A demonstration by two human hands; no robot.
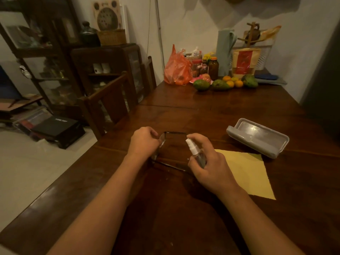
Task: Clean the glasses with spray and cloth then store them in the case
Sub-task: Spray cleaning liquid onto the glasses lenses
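Note:
Dark-framed glasses [162, 142] with unfolded arms are held just above the brown wooden table [184, 208]. My left hand [144, 142] grips their front at the left lens. My right hand [207, 162] holds a small clear spray bottle [196, 153] with a white nozzle that points toward the lenses. A yellow cloth [252, 173] lies flat on the table to the right of that hand. Beyond the cloth sits a grey glasses case [257, 137], lid down.
At the table's far end stand an orange plastic bag [176, 69], jars, avocados and oranges [227, 82] and a red-labelled pouch [243, 60]. Wooden chairs [110, 102] line the left edge, with dark cabinets [46, 52] behind them.

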